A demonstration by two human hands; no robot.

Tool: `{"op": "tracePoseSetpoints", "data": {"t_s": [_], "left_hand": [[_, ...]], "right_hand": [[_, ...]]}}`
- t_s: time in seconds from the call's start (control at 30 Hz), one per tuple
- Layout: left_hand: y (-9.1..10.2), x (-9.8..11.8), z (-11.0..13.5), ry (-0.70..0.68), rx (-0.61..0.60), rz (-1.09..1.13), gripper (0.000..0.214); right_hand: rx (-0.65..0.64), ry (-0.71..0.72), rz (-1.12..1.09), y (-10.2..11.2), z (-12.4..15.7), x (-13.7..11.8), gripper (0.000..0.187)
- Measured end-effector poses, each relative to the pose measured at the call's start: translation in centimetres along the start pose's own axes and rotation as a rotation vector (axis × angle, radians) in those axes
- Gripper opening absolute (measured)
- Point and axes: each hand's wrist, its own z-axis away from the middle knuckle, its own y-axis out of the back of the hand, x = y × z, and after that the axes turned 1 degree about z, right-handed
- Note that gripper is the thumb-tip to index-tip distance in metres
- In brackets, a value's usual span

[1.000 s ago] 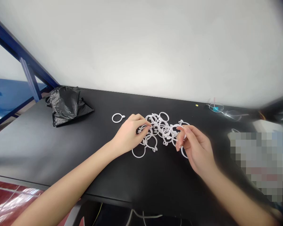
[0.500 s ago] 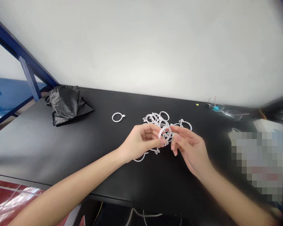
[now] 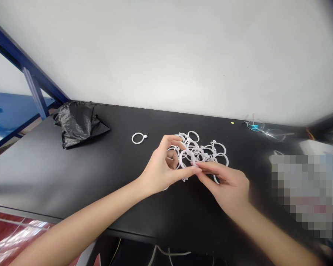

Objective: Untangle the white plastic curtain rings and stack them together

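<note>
My right hand (image 3: pixel 224 184) pinches a white plastic curtain ring (image 3: pixel 181 159) at its lower right side, between thumb and forefinger. My left hand (image 3: pixel 166 166) is around the ring's left side, its thumb and fingers apart. The left thumb tip lies by the ring's lower edge, next to my right fingertips; whether it presses on the ring is unclear. Behind both hands lies a loose pile of similar white rings (image 3: pixel 193 136) with small eyelets, partly hidden by my fingers. A single white ring (image 3: pixel 138 138) lies apart on the black table (image 3: pixel 113 162), left of the pile.
A crumpled black plastic bag (image 3: pixel 77 123) sits at the back left. Eyeglasses (image 3: pixel 255 125) and a small yellow bit (image 3: pixel 232 123) lie at the back right, near the white wall (image 3: pixel 166 55). A blurred-out object (image 3: pixel 308 192) is on the right. Blue metal framing (image 3: pixel 19 55) rises at the left.
My right hand has moved down and left and now grips the ring. My left fingers have spread away from it. The ring has shifted slightly left, uncovering more of the pile.
</note>
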Motion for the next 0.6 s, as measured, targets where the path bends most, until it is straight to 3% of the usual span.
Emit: {"op": "tracePoseSetpoints", "data": {"t_s": [0.07, 0.17, 0.27, 0.4, 0.6], "left_hand": [[0.10, 0.00, 0.27, -0.225, 0.019, -0.302, 0.059], [0.25, -0.15, 0.49, -0.420, -0.102, -0.582, 0.036], [0.33, -0.31, 0.45, -0.444, -0.134, -0.637, 0.038], [0.30, -0.42, 0.42, -0.457, -0.154, -0.529, 0.035], [0.62, -0.30, 0.05, -0.327, -0.232, -0.464, 0.034]], "right_hand": [[-0.030, 0.112, 0.004, 0.10, -0.07, -0.20, 0.022], [-0.053, 0.165, -0.006, 0.17, -0.05, -0.49, 0.022], [-0.051, 0.134, -0.003, 0.19, -0.06, -0.65, 0.021], [-0.081, 0.180, -0.089, 0.34, -0.20, -0.74, 0.024], [-0.116, 0.114, -0.132, 0.24, -0.23, -0.45, 0.021]]}}
